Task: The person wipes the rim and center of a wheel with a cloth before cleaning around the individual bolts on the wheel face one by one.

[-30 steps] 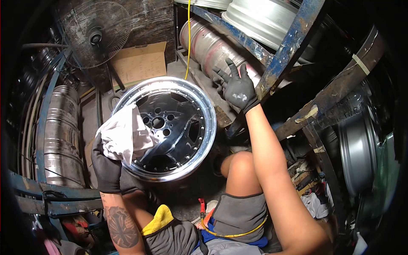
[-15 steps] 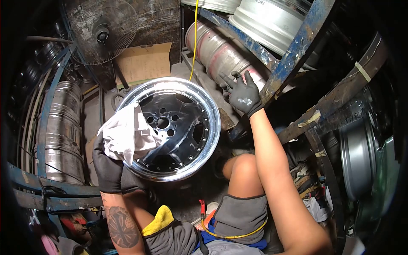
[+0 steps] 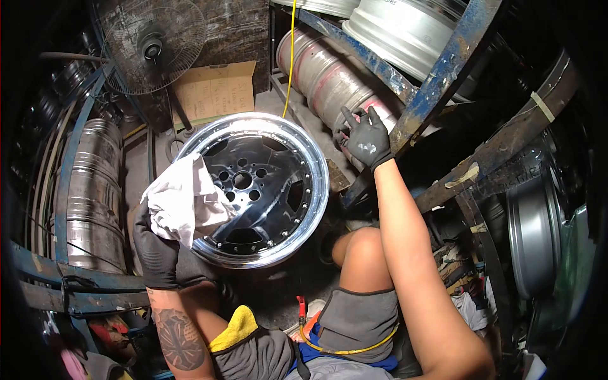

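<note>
A wheel rim (image 3: 282,166) with a polished chrome lip and a dark, shiny face stands tilted in front of me. White cloth (image 3: 183,202) is bunched in my left hand (image 3: 155,250), which wears a dark glove. The cloth covers the rim's left side and part of its face. To the right of the rim, my gloved right hand (image 3: 368,142) hovers away from it with fingers apart and nothing visible in them. A pale smear marks the back of that glove.
A fan (image 3: 152,47) and an open cardboard box (image 3: 215,95) are behind the rim. Stacked rims (image 3: 95,196) flank the left, and more rims (image 3: 405,31) sit on a blue metal rack (image 3: 443,57). A yellow hose (image 3: 290,69) hangs down at the back.
My left hand and the cloth have shifted slightly left. My right hand has moved a little right, and its fingers have bent somewhat more.
</note>
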`<state>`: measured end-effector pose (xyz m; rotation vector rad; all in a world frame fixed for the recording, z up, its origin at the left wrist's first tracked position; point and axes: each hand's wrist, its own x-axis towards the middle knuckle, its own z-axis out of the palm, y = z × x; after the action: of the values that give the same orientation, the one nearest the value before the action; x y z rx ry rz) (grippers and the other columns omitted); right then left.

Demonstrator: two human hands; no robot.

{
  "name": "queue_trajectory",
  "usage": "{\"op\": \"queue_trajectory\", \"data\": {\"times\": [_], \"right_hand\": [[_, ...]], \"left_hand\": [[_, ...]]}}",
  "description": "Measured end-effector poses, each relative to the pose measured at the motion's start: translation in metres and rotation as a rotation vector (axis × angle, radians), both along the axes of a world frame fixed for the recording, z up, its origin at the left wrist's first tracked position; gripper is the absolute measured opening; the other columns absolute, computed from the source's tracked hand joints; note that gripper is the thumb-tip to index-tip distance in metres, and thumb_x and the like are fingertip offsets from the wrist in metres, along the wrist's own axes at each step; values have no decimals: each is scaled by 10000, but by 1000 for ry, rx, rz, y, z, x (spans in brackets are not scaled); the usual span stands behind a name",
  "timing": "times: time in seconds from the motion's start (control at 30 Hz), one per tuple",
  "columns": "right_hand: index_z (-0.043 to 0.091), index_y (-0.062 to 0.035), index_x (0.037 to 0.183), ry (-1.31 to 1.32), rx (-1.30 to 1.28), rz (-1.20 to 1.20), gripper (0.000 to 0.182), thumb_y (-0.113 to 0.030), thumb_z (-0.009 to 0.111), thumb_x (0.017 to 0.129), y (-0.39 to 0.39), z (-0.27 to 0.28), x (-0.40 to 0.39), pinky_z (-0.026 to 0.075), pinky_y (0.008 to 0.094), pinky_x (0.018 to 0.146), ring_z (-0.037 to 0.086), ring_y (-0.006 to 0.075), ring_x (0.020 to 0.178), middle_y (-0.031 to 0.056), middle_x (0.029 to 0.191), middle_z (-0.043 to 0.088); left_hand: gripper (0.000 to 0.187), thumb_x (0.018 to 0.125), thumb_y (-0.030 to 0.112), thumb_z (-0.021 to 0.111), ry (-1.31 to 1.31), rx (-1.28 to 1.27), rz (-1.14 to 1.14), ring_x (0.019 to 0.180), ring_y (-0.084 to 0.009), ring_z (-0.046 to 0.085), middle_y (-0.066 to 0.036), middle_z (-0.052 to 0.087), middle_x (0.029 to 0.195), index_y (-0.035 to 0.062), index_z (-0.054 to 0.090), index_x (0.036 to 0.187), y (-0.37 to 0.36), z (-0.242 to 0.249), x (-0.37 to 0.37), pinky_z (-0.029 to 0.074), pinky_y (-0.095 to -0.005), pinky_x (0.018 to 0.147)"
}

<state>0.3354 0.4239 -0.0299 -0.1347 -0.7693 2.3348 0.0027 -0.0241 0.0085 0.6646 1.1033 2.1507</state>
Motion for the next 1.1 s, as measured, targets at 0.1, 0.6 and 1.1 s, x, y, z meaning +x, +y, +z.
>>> {"op": "queue_trajectory", "data": {"times": [0.1,0.6,1.1], "right_hand": [[655,-204,1140,18,-7,32,374,-508,453,1055,-2,2,1,417,624,1017,591,390,1095,83,1543,466],[519,-231,1287,-154,13,55,484,-625,531,1005,-14,18,-3,567,667,822,668,432,921,260,1558,260],[505,-68,1329,-34,27,106,675,-666,416,1028,-15,26,5,553,610,889,693,439,935,257,1570,397]], "left_hand": [[404,1025,35,524,-75,12,-9,1258,-211,601,-106,583,1408,41,507,1428,-3,3,-2,542,-357,1058],[651,860,-53,717,302,-187,152,1271,-200,578,-108,582,1388,22,464,1454,-10,1,0,495,-337,1090],[739,799,-51,783,-151,-14,36,1291,-208,560,-115,565,1403,19,449,1454,-9,5,-2,470,-347,1109]]}}
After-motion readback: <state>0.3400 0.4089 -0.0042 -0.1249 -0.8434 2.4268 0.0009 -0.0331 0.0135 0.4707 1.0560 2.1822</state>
